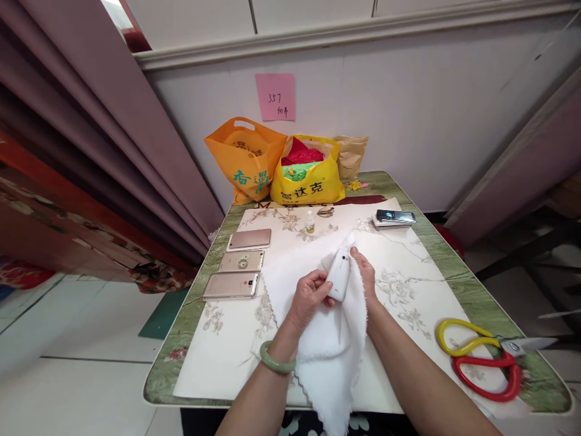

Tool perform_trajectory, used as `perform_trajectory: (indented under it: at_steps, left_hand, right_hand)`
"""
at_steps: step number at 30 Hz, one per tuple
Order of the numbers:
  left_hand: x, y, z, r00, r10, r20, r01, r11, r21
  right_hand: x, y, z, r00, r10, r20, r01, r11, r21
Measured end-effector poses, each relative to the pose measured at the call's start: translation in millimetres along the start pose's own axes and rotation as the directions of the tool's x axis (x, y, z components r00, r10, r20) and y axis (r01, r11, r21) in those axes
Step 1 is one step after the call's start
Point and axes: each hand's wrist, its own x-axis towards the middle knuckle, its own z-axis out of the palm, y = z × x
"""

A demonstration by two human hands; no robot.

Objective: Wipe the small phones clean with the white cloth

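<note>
A white smartphone (pixel 338 275) is held up over the middle of the table, its back with the camera facing me. My left hand (pixel 312 295) pinches its lower left edge between thumb and fingers. My right hand (pixel 364 271) grips a white cloth (pixel 327 345) at the phone's upper right edge; some of its fingers are hidden behind the cloth. The cloth drapes under the phone and hangs down over the table's front edge. A green bangle (pixel 276 358) is on my left wrist.
Several phones lie around: a rose-gold one (pixel 249 238), a ring-backed one (pixel 241 261), a gold one (pixel 231 285) at left, a keypad phone (pixel 396 216) at right. Large scissors (pixel 497 357) lie front right. A small bottle (pixel 310 222), orange bag (pixel 249 163) and yellow bag (pixel 311 188) stand behind.
</note>
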Motion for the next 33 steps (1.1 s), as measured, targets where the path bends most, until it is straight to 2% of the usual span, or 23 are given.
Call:
perform_trajectory:
  at_steps: [4, 13, 18, 21, 24, 27, 33]
  left_hand:
    - [2, -2, -0.5, 0.998, 0.018, -0.065, -0.019, 1.000, -0.022]
    - [4, -9, 4.4, 0.985, 0.085, -0.151, -0.094, 0.994, -0.052]
    - [7, -11, 5.3, 0.973, 0.092, -0.212, -0.121, 0.984, -0.129]
    - [8, -13, 3.5, 0.950, 0.093, -0.299, -0.140, 0.980, -0.143]
    - [10, -13, 1.8, 0.924, 0.077, -0.376, -0.151, 0.973, -0.174]
    - [11, -15, 1.1, 0.912, 0.069, -0.405, -0.157, 0.969, -0.189]
    - [9, -12, 1.8, 0.862, 0.219, -0.458, -0.227, 0.973, 0.037]
  right_hand:
    - [-1, -5, 4, 0.995, 0.090, 0.032, -0.091, 0.995, 0.029]
    - [-10, -7, 12, 0.993, 0.066, 0.098, -0.061, 0.997, -0.051]
    - [-17, -3, 13, 0.987, -0.028, 0.156, 0.059, 0.979, -0.195]
    - [-18, -4, 14, 0.977, -0.089, 0.194, 0.138, 0.956, -0.257]
    - [-19, -5, 14, 0.953, -0.152, 0.261, 0.240, 0.905, -0.350]
    - [-21, -4, 15, 0.930, -0.204, 0.305, 0.328, 0.834, -0.443]
    - [-25, 4, 14, 0.890, -0.366, 0.274, 0.457, 0.729, -0.509]
